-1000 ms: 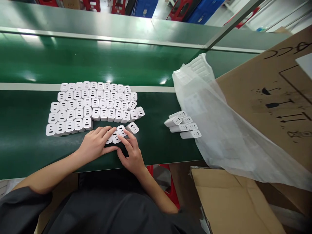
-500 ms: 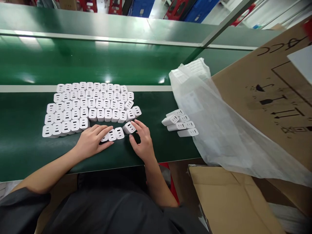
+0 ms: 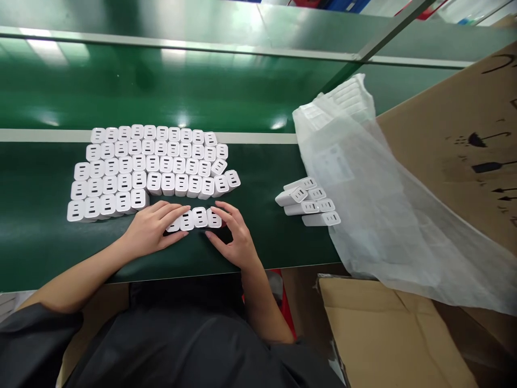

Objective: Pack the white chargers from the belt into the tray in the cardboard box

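Note:
A short row of white two-port chargers (image 3: pixel 199 217) stands upright near the table's front edge. My left hand (image 3: pixel 150 229) is closed round the row's left end, thumb in front and fingers behind, partly hiding the end charger. At the right end, my right hand (image 3: pixel 236 237) holds the last charger (image 3: pixel 214 217) between thumb and fingers, and it stands flush against its neighbour. Behind both hands, a larger block of the same chargers (image 3: pixel 152 163) stands in several packed rows, with a few at its right side turned askew.
Several loose chargers (image 3: pixel 309 202) lie on their sides at the right, by a translucent plastic bag (image 3: pixel 343 178). A printed cardboard box (image 3: pixel 448 134) leans behind the bag. An open carton (image 3: pixel 388 328) sits below the green table (image 3: pixel 36 253) at right.
My right hand has moved slightly left and straightened its tilted charger upright against the row's end. My left hand keeps its hold. The camera view has shifted a little.

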The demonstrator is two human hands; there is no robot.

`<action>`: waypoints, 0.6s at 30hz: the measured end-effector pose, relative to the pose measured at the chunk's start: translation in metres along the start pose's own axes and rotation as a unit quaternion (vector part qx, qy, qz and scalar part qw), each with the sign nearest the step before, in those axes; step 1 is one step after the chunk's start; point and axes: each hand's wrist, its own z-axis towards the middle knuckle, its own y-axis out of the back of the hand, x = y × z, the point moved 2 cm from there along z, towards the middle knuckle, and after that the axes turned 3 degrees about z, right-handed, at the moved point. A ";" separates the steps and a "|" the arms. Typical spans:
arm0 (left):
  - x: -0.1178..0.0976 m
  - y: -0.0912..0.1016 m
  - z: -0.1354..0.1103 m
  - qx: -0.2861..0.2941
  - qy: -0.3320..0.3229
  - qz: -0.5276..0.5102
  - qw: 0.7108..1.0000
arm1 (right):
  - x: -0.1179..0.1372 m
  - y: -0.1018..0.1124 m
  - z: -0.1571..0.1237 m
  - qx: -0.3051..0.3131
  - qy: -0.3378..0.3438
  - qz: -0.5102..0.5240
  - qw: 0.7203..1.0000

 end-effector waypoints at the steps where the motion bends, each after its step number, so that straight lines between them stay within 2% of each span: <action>1: 0.001 0.000 0.000 0.005 -0.003 -0.004 1.000 | 0.001 0.000 0.000 0.010 0.003 0.005 1.000; 12: 0.007 0.002 -0.001 0.049 -0.066 -0.048 0.995 | 0.005 0.000 0.001 0.046 0.019 0.042 0.998; 18: 0.011 0.019 0.002 0.092 -0.073 -0.062 0.991 | 0.005 0.000 0.000 0.049 -0.003 0.033 0.998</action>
